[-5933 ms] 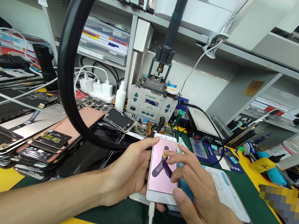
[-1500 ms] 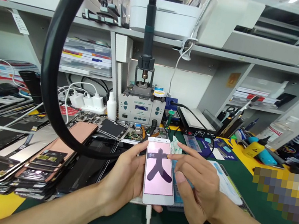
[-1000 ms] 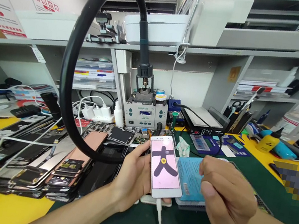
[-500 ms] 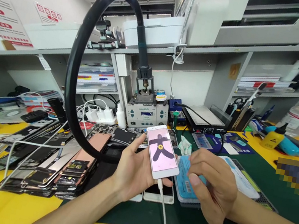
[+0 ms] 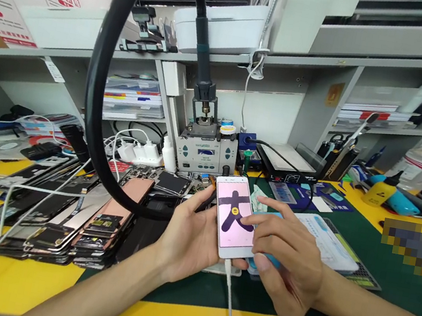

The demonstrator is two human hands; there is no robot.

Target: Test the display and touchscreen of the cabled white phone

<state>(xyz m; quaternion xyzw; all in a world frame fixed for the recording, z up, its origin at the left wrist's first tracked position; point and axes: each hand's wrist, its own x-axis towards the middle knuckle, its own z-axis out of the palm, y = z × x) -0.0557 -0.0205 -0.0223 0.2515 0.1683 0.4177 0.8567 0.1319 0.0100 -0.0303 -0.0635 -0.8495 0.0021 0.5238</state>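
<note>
My left hand (image 5: 190, 241) holds a white smartphone (image 5: 234, 190) from beneath, thumb along its left edge. The lit pink screen shows a thick dark branching shape with a small yellow face at its middle. A white charging cable (image 5: 229, 303) runs from the phone's lower end down past the table edge. Over the right side of the screen, my right hand (image 5: 291, 256) has its index finger stretched out, the fingertip at the dark shape; whether it touches the glass I cannot tell. The right hand holds nothing, and its fingers are apart. Under it lies a blue-and-clear case (image 5: 256, 269), mostly hidden.
Stacked phone parts (image 5: 100, 231) lie at the left, beside loose white cables (image 5: 6, 209). A thick black hose (image 5: 98, 78) arches up from a hot air station (image 5: 207, 154). On the green mat (image 5: 367, 245) rests a white-and-blue pack (image 5: 327, 241). A yellow bottle (image 5: 382, 191) stands at the right.
My right hand has moved left and up onto the screen, its index finger now stretched out. The phone sits slightly further right in the view, still in my left hand.
</note>
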